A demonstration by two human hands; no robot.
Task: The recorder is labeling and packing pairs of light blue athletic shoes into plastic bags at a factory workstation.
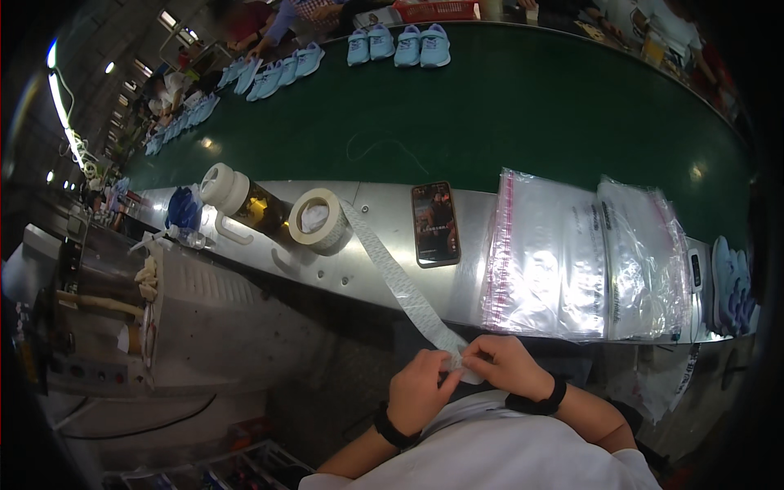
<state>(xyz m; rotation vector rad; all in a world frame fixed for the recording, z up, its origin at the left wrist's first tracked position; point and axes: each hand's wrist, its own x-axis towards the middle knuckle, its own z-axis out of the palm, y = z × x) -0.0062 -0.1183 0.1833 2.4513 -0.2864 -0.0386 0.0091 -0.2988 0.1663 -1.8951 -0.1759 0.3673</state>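
Note:
A long strip of white printed labels (400,286) runs from a label roll (320,222) on the metal ledge down to my hands. My left hand (419,389) pinches the strip near its end, thumb and fingertips pressed together. Close beside it, my right hand (508,365) is closed on the same strip end, its fingertips almost touching the left ones. Both hands are in front of my body, just off the ledge's near edge. The very end of the strip is partly hidden by my fingers.
Clear plastic bags (547,253) lie stacked on the ledge at right. A phone (435,224) with a lit screen and a drink bottle (245,200) stand nearer the middle and left. Light-blue shoes (421,47) sit on the green belt (523,106); other people are beyond it.

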